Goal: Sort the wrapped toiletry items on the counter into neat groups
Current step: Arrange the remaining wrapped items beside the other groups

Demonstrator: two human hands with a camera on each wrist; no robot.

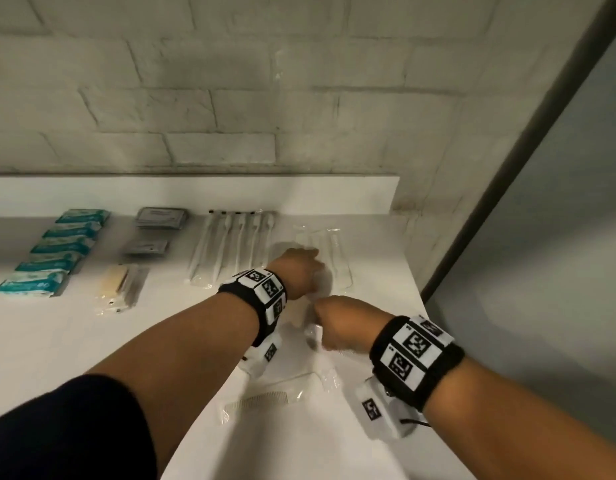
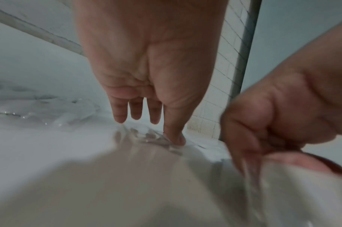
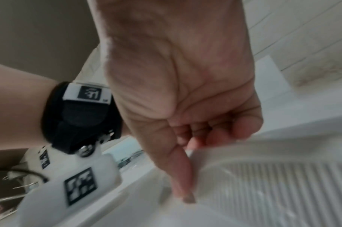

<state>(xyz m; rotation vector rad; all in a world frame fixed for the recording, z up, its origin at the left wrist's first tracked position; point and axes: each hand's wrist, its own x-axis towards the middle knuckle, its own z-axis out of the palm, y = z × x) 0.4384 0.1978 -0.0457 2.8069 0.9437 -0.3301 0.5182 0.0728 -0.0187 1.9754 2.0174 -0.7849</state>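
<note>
My right hand (image 1: 334,323) pinches a clear-wrapped white comb (image 3: 263,184) by its end, thumb straight down and fingers curled over the edge (image 3: 195,145). Just beyond it, my left hand (image 1: 301,268) reaches forward with straight fingers. One fingertip of the left hand (image 2: 146,119) presses a crinkled clear wrapper (image 2: 156,138) flat on the white counter (image 1: 57,341). That wrapper belongs to a small pile of clear-wrapped items (image 1: 329,251) at the back right. Another wrapped comb (image 1: 265,398) lies on the counter under my forearms.
Along the back, from the left, lie a column of teal packets (image 1: 53,251), grey sachets (image 1: 161,218), a beige wrapped item (image 1: 117,282) and a row of wrapped toothbrushes (image 1: 230,247). The counter's right edge (image 1: 424,306) runs close beside my right wrist. A brick wall stands behind.
</note>
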